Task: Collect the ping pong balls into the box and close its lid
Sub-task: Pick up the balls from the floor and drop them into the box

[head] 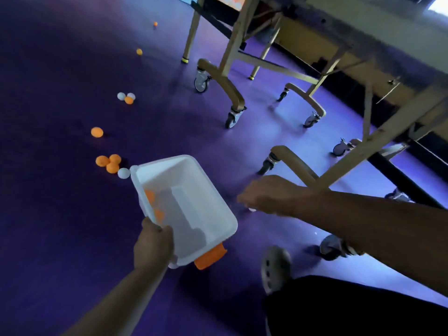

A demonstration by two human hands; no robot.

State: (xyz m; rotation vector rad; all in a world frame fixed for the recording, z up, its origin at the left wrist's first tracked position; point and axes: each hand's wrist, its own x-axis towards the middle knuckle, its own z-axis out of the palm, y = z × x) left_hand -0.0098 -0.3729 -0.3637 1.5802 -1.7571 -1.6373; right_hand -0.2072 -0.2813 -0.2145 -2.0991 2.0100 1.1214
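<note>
The left hand [152,243] grips the near rim of the tilted white box [194,180], orange balls [150,196] dim behind its cloudy wall; the blurred right hand [269,195] curls over a white sliver [252,209], and I cannot tell whether it grips. Loose balls [109,163] dot the purple floor [60,214] leftward, and a wheeled table [232,69] is cut off at right

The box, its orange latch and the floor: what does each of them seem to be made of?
The box looks like smooth, translucent white plastic: the orange balls show dimly through its side wall. The orange latch is probably opaque moulded plastic, evenly coloured. The floor is purple and softly reflects light; perhaps vinyl or rubber sports flooring, but the picture cannot settle which.
</note>
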